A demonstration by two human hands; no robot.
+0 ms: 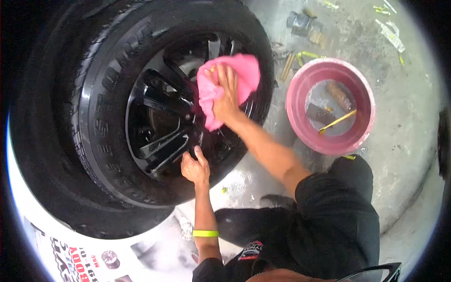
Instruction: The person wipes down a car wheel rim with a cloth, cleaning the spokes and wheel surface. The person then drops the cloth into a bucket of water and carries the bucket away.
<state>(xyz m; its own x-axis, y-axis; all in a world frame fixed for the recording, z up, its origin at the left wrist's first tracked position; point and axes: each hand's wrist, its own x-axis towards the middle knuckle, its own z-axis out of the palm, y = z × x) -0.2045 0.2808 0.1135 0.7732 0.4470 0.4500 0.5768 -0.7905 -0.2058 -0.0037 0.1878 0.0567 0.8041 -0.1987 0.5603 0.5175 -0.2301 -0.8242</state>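
"Head camera is up on my screen. From your seat, where do you have the pink cloth (247, 71)?"

"Against the black wheel (157, 97), up and to the right of its centre as I see it. The right hand (226, 99) lies on top, back of the hand towards me."

"How does that grip read?"

"Fingers stretched out across the fabric. At this remove I can't tell whether they pinch any fold of it."

"And the left hand (195, 168)?"

"Lower down, in front of the bottom spokes, fingers curled in and thumb sticking out. I can't tell whether it touches the wheel or holds anything. I see a yellow band (206, 233) around that forearm."

"What else do I get nearby?"

"The tyre (104, 113) rings the wheel, raised letters on its sidewall. Over on the right, well apart from the left hand, a pink basin (296, 104) sits on the grey floor (404, 122). Inside it I make out a thin yellow stick (339, 121) and some brownish pieces (339, 95) I can't identify."
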